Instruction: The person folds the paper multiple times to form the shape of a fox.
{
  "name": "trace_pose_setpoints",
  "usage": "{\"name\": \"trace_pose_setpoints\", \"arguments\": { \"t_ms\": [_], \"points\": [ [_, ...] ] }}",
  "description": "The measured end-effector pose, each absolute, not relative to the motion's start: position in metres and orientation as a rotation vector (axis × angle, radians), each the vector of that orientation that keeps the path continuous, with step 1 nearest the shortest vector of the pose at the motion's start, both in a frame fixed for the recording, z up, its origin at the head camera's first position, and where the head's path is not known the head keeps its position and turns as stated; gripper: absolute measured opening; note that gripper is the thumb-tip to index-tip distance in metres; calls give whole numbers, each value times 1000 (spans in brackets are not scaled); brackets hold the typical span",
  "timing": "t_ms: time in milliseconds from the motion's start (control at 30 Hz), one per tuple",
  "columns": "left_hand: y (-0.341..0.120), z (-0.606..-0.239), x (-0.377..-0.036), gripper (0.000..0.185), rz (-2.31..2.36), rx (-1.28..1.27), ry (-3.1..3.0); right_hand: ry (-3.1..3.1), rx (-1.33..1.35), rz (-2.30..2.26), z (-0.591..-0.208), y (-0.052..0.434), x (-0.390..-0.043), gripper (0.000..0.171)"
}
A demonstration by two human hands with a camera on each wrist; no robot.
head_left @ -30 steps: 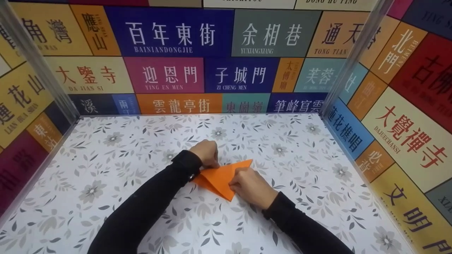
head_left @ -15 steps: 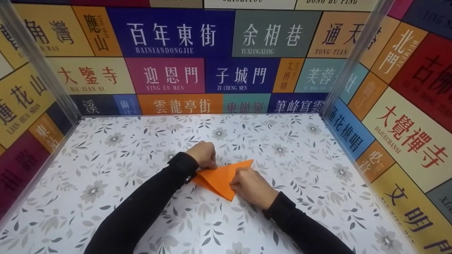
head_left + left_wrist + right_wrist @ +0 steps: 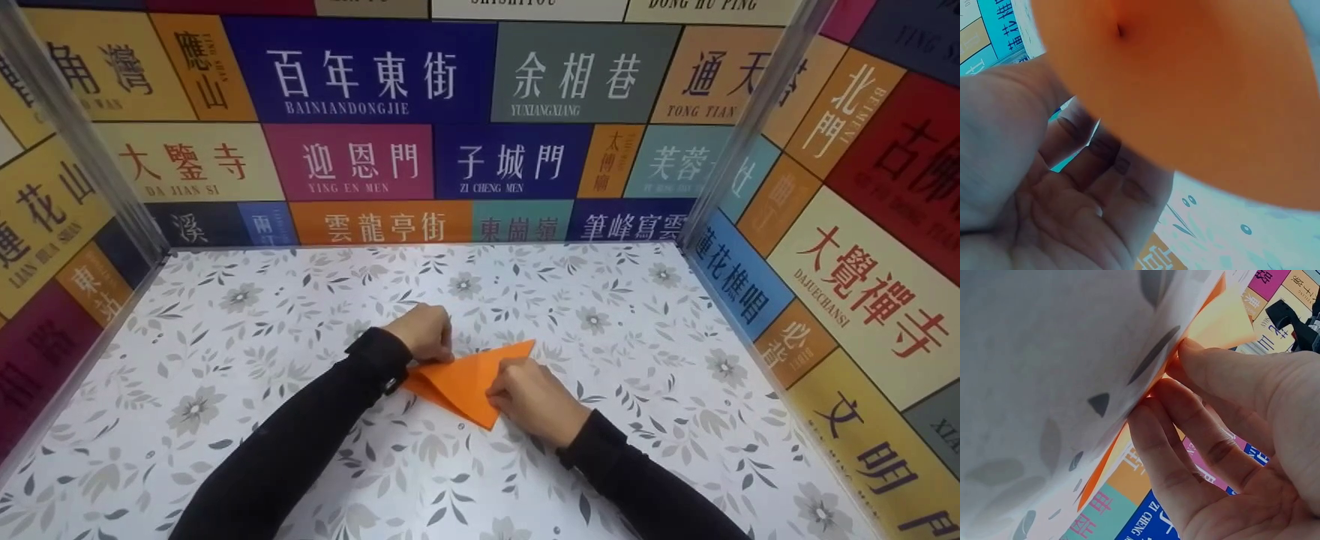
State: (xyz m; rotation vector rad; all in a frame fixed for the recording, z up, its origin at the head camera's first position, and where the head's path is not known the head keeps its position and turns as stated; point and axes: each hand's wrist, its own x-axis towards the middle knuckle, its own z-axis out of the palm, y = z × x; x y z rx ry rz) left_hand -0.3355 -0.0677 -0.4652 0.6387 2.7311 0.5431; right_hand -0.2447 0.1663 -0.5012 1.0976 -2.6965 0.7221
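Probably light and easily creased, the folded orange paper [image 3: 461, 386] on the counter [image 3: 420, 484] is pinched at its left end by the left hand [image 3: 421, 331] and at its right edge by the right hand [image 3: 537, 398], where it is best gripped.

Bk wall [image 3: 420, 122]: blue pnl [image 3: 360, 71] BAINIANDONGJIE | gry pnl [image 3: 585, 73] YUXIANGXIANG | R wall [image 3: 834, 251]: crm pnl [image 3: 874, 281] DAJUECHANSI

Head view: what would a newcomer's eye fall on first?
Probably the folded bright-orange paper, near the middle of the white floral-patterned tabletop, flanked by the person's bare left hand and bare right hand. Next, perhaps the back wall of multicoloured rectangular panels, printed with large Chinese characters.
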Motion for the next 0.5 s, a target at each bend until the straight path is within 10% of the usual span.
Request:
{"name": "trace_pose_setpoints", "arguments": {
  "t_ms": [500],
  "points": [
    [-87,-473,-329,14,657,620,2773,-2718,1090,723,-501,167,-244,13]
  ]
}}
